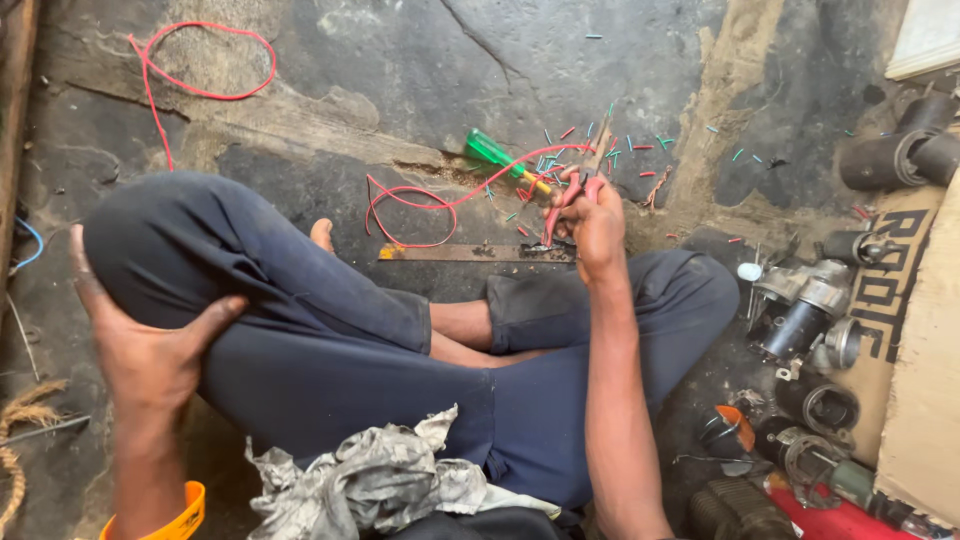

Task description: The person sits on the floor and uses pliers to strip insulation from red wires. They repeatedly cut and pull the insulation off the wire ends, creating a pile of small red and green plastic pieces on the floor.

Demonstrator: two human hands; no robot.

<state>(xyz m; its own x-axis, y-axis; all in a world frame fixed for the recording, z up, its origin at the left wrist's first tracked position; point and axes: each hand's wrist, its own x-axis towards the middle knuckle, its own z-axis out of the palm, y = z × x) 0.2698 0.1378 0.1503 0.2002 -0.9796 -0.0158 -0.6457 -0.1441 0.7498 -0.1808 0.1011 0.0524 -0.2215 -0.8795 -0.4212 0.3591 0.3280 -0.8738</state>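
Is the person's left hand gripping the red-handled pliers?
No: the left hand rests on the raised knee, while the right hand holds the red-handled pliers.

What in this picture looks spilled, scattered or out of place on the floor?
Small cut bits of wire insulation, red, green and blue, lie strewn over the cracked stone floor beyond the right hand, which holds red-handled pliers. A loose red wire sprawls at far left.
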